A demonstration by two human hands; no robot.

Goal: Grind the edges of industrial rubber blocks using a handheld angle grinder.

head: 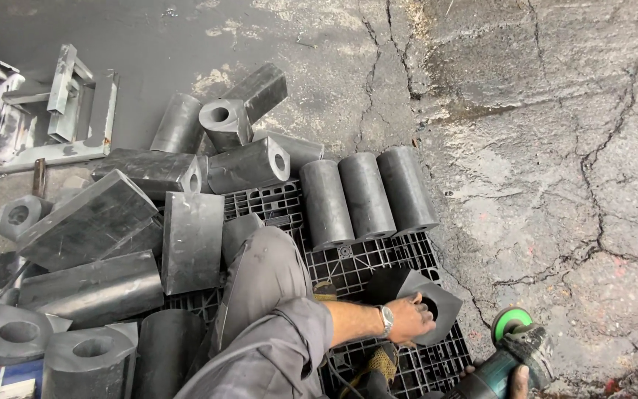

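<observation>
My left hand, with a watch on the wrist, grips a black rubber block at the face that has a round hole. The block rests on a black plastic pallet. My right hand, mostly cut off at the bottom edge, holds a dark green angle grinder. Its green disc sits just right of the block, not touching it. My knee in grey trousers is left of the block.
Three black rubber cylinders lie side by side on the pallet's far end. A pile of similar blocks with holes fills the left side. A grey metal frame lies at the far left. Cracked concrete floor spreads to the right.
</observation>
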